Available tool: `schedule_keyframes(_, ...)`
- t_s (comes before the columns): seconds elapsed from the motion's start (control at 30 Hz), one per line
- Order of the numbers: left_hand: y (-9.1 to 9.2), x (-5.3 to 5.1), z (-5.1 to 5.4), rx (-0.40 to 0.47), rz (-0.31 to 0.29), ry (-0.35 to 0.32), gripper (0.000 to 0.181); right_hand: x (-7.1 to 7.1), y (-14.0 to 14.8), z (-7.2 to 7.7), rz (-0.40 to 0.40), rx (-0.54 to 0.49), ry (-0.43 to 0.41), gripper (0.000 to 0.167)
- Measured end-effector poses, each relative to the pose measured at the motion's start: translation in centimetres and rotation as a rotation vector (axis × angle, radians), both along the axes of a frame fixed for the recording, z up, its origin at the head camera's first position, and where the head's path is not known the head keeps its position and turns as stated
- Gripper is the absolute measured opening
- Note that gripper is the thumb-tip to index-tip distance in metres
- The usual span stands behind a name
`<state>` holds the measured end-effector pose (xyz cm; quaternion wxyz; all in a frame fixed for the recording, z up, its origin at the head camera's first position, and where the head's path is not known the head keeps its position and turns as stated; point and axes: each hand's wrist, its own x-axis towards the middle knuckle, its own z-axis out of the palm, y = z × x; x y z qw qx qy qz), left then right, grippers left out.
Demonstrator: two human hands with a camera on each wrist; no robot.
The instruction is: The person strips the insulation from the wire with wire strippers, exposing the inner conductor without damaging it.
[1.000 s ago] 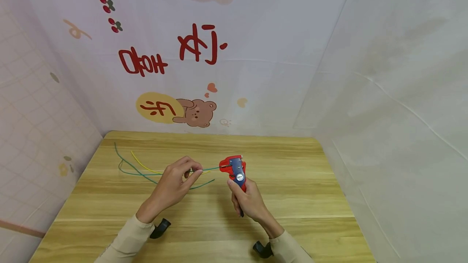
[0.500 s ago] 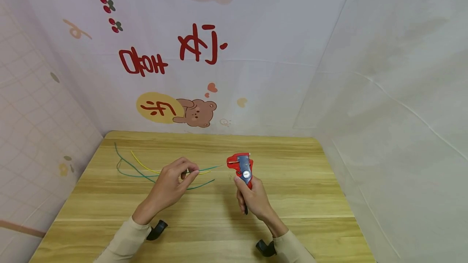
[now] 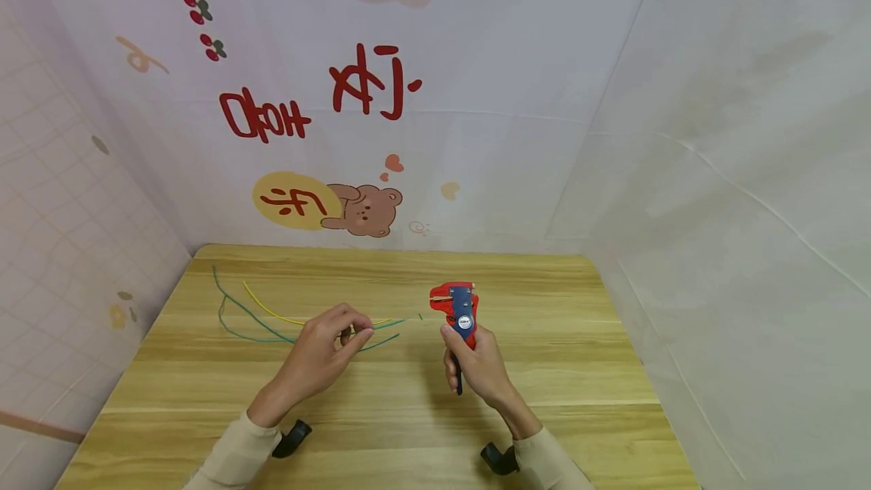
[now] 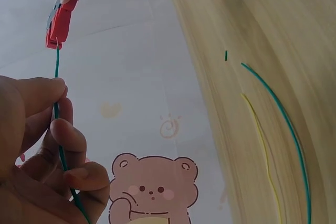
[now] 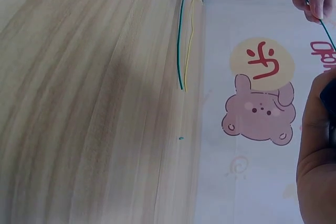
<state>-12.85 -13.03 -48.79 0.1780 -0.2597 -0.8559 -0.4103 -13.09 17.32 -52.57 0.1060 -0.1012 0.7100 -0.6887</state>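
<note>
With 12 o'clock pointing away from the person, the green wire (image 3: pixel 389 324) held above the desk (image 3: pixel 558 339) leaves the left hand (image 3: pixel 330 342) toward 2 to 3 o'clock, its end aimed at the stripper (image 3: pixel 461 305). The left hand is the nearer to that end, pinching the wire with thumb and fingers. The right hand (image 3: pixel 479 365) is wrapped round the stripper's handle; the tool's long axis runs roughly 6 to 12 and its slotted mouth faces 9. In the head view, wire and mouth are apart; the left wrist view overlaps them, hiding the gap.

The wire is thin with a smooth coating, and its tip looks paler, perhaps bare metal. The stripper is glossy red and blue, with a round pale dial. A short green scrap (image 4: pixel 226 55), a bowed second green wire (image 4: pixel 287 118) and a curved yellow wire (image 3: pixel 261 305) lie on streaky wood grain.
</note>
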Motion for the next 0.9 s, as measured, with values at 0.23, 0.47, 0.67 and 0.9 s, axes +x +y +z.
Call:
schedule_keyframes(0.23, 0.1, 0.4, -1.1, 0.009, -0.018, -0.015, 0.02, -0.1, 0.2, 0.1, 0.01, 0.001, 0.007, 0.038)
schedule_keyframes(0.47, 0.4, 1.0, -2.2, 0.023, -0.038, -0.041, 0.021, -0.2, 0.5, 0.0, 0.018, -0.006, 0.011, 0.036)
schedule_keyframes(0.67, 0.4, 1.6, -3.1, 0.034, -0.034, -0.041, 0.022, -0.2, 0.6, -0.1, 0.059, -0.025, 0.005, 0.031)
schedule_keyframes(0.9, 0.4, 2.1, -4.1, 0.044, -0.041, -0.046, 0.016, -0.1, 0.7, -0.2, 0.064, -0.036, -0.007, 0.031)
